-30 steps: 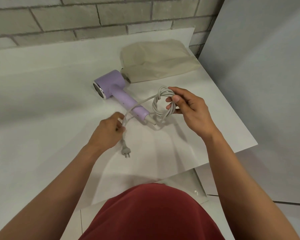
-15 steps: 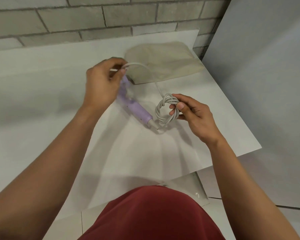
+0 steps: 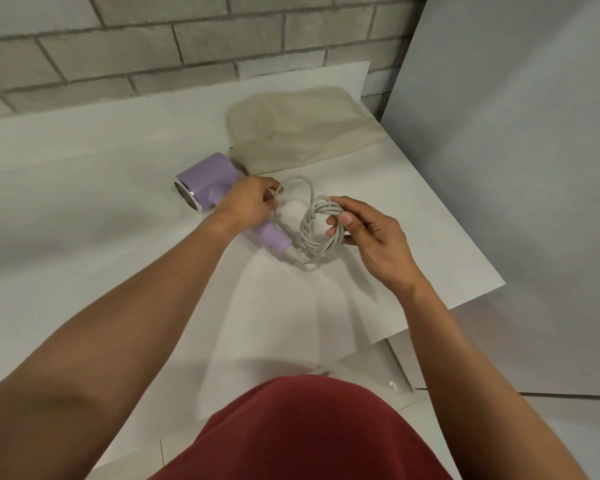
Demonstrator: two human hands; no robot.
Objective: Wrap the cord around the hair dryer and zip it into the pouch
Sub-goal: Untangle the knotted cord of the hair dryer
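Note:
A lilac hair dryer (image 3: 207,180) lies on the white table (image 3: 84,209), barrel to the left, handle running toward the lower right. Its white cord (image 3: 317,226) is gathered into a small coil beside the handle's end. My right hand (image 3: 368,233) pinches that coil between thumb and fingers. My left hand (image 3: 248,204) hovers over the handle and pinches the cord's free end, with a short loop arching across to the coil. A beige fabric pouch (image 3: 302,128) lies flat behind the dryer; its zipper is not visible.
A grey brick wall (image 3: 187,46) backs the table and a pale panel (image 3: 516,150) stands on the right. The table's right edge (image 3: 465,237) runs close by my right hand. My red garment (image 3: 302,431) fills the bottom of the view.
My left hand, holding the cord's end, swung from near the table front up toward the pouch and has now come back down beside the coil. My right hand kept hold of the coil.

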